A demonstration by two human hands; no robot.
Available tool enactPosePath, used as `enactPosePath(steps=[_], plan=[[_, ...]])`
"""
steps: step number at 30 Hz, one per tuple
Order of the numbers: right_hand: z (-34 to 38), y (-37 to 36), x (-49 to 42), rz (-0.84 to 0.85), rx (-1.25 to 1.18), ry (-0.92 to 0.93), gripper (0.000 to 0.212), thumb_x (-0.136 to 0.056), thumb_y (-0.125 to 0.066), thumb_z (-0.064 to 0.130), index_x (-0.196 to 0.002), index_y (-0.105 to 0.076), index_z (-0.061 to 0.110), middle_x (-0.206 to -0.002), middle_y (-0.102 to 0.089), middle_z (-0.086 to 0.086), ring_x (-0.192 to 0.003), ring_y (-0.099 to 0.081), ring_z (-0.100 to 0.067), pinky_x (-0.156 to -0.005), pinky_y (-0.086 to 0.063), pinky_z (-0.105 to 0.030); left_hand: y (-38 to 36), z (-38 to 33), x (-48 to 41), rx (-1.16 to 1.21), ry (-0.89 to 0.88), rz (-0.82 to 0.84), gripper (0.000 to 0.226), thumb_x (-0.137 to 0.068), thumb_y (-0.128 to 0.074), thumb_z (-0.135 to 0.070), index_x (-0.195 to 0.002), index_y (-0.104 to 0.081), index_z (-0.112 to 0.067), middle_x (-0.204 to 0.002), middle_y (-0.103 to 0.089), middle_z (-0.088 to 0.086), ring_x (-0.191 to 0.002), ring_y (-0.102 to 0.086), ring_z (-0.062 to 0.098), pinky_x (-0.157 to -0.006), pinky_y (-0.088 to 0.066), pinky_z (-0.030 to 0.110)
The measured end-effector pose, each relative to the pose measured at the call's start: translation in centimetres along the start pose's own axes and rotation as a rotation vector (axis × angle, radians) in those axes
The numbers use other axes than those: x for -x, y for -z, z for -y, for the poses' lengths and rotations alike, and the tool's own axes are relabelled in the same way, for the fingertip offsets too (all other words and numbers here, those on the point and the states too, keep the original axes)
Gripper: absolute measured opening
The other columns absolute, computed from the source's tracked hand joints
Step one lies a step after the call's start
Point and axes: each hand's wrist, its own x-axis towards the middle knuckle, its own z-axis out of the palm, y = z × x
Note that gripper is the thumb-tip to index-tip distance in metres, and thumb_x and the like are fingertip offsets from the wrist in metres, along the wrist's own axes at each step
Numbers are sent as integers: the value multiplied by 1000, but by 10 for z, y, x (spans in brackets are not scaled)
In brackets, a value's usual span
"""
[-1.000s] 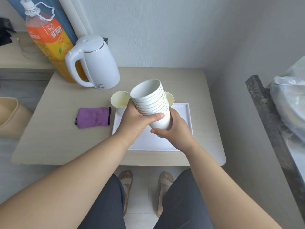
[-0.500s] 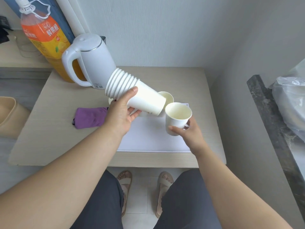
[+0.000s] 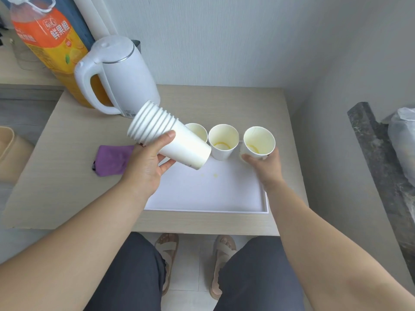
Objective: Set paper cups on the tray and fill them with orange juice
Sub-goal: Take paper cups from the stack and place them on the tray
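At the tray [image 3: 213,194], left hand [image 3: 147,162] gripping cup stack [image 3: 170,140], right hand [image 3: 265,167] gripping cup [image 3: 258,142]

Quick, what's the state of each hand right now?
Left hand: closed around the tilted stack of white paper cups.
Right hand: closed around one upright white paper cup.

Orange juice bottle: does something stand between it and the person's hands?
Yes. The white kettle stands just in front of the orange juice bottle, covering its lower part. Also the left hand grips the cup stack and the right hand holds a paper cup.
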Motion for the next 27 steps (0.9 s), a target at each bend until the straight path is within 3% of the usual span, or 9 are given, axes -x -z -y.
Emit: enactPosePath(steps=[4,8,14,21,27], plan=[[-6,-4,-6,-59,141,6,76,-53,-79,39,-122,-48,30,-113,-59,10,-120,-47,-20,-99,-45,-40,1,4,-4,-13,-6,-2,43,-72,-77,-17,-112,-60,-25,-110,-68,-6,-110,-63,14,-73,-55,30],[-9,-4,-13,-65,186,16,70,-68,-80,25,-129,-45,23,-101,-52,12,-120,-37,-18,-95,-42,-33,0,6,-5,-36,-22,24,47,-64,-74,-22,-109,-62,-26,-107,-70,-9,-108,-64,12,-76,-55,31],[-10,-4,-12,-62,184,-3,71,-62,-79,30,-123,-44,33,-113,-59,10,-116,-51,-23,-95,-47,-41,-1,10,-6,-52,-22,34,46,-64,-74,-22,-108,-62,-28,-107,-69,-9,-107,-64,12,-75,-54,30],[-6,-5,-15,-58,180,-7,65,-67,-81,24,-121,-45,29,-119,-58,4,-108,-56,-17,-88,-48,-33,-3,11,-4,-59,-26,37,46,-63,-74,-21,-107,-61,-28,-104,-70,-11,-102,-65,10,-74,-55,29],[-6,-2,-15,-61,198,-13,52,-68,-80,19,-104,-46,31,-104,-62,2,-92,-59,-15,-77,-48,-31,0,11,-2,-81,-35,45,54,-64,-73,-21,-116,-59,-26,-111,-68,-8,-106,-64,11,-77,-55,31]])
